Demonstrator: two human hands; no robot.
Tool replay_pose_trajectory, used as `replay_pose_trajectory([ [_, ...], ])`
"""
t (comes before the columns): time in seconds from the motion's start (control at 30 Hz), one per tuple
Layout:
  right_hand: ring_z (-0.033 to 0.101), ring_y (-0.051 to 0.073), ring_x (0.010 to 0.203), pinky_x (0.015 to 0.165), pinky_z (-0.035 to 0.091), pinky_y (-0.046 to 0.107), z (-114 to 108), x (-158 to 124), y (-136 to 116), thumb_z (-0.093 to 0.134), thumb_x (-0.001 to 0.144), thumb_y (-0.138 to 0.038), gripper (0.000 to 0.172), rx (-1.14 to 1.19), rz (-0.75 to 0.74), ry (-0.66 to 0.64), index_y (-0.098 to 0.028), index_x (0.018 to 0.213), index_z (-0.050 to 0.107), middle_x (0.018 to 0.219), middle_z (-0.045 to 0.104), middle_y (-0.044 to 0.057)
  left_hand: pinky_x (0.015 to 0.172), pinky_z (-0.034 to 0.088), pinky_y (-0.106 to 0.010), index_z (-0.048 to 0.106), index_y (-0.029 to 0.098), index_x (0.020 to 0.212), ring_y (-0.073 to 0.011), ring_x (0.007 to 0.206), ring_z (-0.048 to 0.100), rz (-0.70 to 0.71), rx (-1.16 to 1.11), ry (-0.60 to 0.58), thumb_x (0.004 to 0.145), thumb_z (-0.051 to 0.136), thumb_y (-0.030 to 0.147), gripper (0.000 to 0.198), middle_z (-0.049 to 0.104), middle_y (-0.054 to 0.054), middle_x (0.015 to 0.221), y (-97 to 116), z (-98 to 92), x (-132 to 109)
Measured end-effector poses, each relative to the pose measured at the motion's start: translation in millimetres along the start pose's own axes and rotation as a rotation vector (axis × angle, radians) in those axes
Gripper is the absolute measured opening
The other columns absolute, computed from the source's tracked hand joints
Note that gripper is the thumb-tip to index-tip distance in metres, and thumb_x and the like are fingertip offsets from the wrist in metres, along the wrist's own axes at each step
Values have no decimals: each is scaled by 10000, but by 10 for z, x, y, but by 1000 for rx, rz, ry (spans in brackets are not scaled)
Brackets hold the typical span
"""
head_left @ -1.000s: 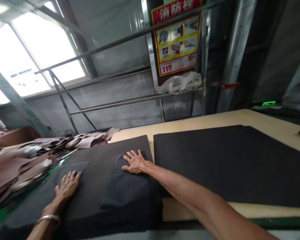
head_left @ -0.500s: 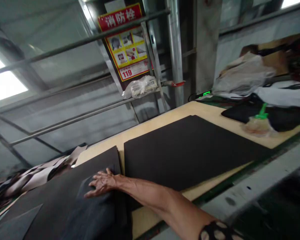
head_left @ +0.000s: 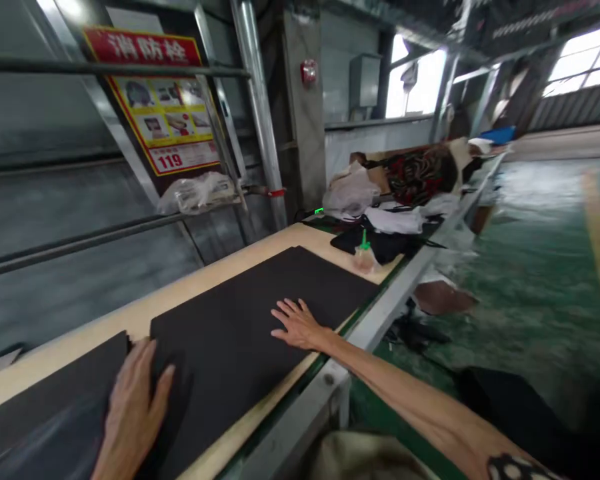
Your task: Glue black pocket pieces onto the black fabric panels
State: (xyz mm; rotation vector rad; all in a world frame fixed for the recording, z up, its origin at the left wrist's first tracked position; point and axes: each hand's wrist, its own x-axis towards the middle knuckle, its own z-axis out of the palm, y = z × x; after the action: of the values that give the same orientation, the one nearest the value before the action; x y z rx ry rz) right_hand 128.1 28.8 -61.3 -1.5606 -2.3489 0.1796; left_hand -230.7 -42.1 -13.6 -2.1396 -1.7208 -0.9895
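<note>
Head view: dark sheets [head_left: 225, 320] lie laid out side by side; your right hand [head_left: 299, 325] is spread over one, your left hand [head_left: 134, 403], thumb parted, at its edge; work remaining cannot be told.

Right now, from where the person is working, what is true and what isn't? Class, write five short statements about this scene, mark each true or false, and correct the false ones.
1. The right hand is spread over the larger dark sheet. True.
2. The left hand is gripping the green-nozzled bottle. False: it is near the facing edges of the two dark sheets, far from the bottle.
3. The bottle is past the far end of the larger dark sheet. True.
4. The poster behind the rail shows the number 911. False: it reads 119.
5. Pale tabletop shows along the wall side of the larger dark sheet. True.
</note>
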Motion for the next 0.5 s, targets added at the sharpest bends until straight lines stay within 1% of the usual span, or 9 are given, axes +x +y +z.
replay_pose_trajectory([
  [0.03, 223, 305, 1465, 1176, 123, 597, -22, -46, 65, 414, 963, -591, 652, -2, -3, -21, -195, 1480, 417, 1564, 313, 124, 1175, 297, -514, 376, 137, 1461, -293, 1449, 303, -70, 25, -63, 944, 281, 513, 646, 399, -140, 1526, 188, 239, -7],
  [0.1, 219, 312, 1465, 1169, 122, 610, -48, -64, 94, 427, 952, -600, 658, 15, -33, -41, -209, 1481, 417, 1564, 317, 125, 1124, 300, -624, 446, 102, 1424, -336, 1443, 305, -212, 134, -283, 953, 282, 440, 602, 425, -172, 1508, 450, 619, -97],
  [0.17, 265, 320, 1448, 1158, 144, 624, -50, -44, 82, 480, 928, -592, 649, 65, -60, -13, -228, 1464, 442, 1540, 365, 133, 1102, 287, -656, 485, 136, 1412, -340, 1441, 309, -201, 270, -416, 960, 292, 335, 530, 403, -157, 1527, 523, 828, -224],
  [0.23, 354, 288, 1408, 1154, 237, 569, -40, -51, 124, 524, 916, -544, 612, 171, -72, 95, -243, 1446, 461, 1498, 434, 127, 1104, 265, -657, 545, 228, 1377, -333, 1449, 295, -70, 385, -473, 947, 318, 234, 486, 388, -109, 1545, 447, 894, -323],
  [0.27, 392, 263, 1385, 1147, 292, 517, -39, -74, 188, 531, 918, -511, 594, 229, -68, 191, -238, 1441, 463, 1478, 459, 123, 1106, 255, -655, 569, 276, 1355, -332, 1455, 282, -1, 434, -488, 935, 334, 197, 487, 384, -85, 1550, 382, 897, -354],
  [0.33, 429, 224, 1355, 1122, 366, 429, -74, -156, 431, 502, 936, -446, 561, 301, -30, 435, -207, 1441, 450, 1453, 478, 124, 1112, 235, -653, 592, 349, 1319, -327, 1463, 267, 62, 521, -517, 902, 382, 162, 503, 385, -46, 1552, 259, 886, -386],
  [0.4, 420, 225, 1355, 1127, 367, 421, -194, -260, 820, 451, 951, -395, 544, 272, 79, 665, -167, 1445, 422, 1450, 467, 141, 1123, 214, -648, 598, 377, 1304, -319, 1466, 263, 65, 576, -535, 849, 450, 170, 521, 383, -18, 1550, 191, 882, -392],
  [0.43, 414, 237, 1356, 1131, 359, 433, -289, -310, 1056, 430, 954, -372, 538, 228, 174, 744, -149, 1443, 412, 1446, 463, 152, 1131, 204, -641, 601, 376, 1301, -316, 1467, 261, 70, 581, -535, 816, 481, 187, 534, 384, -9, 1546, 183, 883, -388],
  [0.5, 416, 264, 1348, 1118, 365, 446, -536, -397, 1561, 396, 950, -322, 530, 106, 435, 796, -102, 1433, 403, 1421, 473, 183, 1133, 203, -639, 623, 364, 1283, -321, 1462, 273, 83, 557, -529, 739, 535, 241, 564, 405, 0, 1530, 211, 878, -373],
])
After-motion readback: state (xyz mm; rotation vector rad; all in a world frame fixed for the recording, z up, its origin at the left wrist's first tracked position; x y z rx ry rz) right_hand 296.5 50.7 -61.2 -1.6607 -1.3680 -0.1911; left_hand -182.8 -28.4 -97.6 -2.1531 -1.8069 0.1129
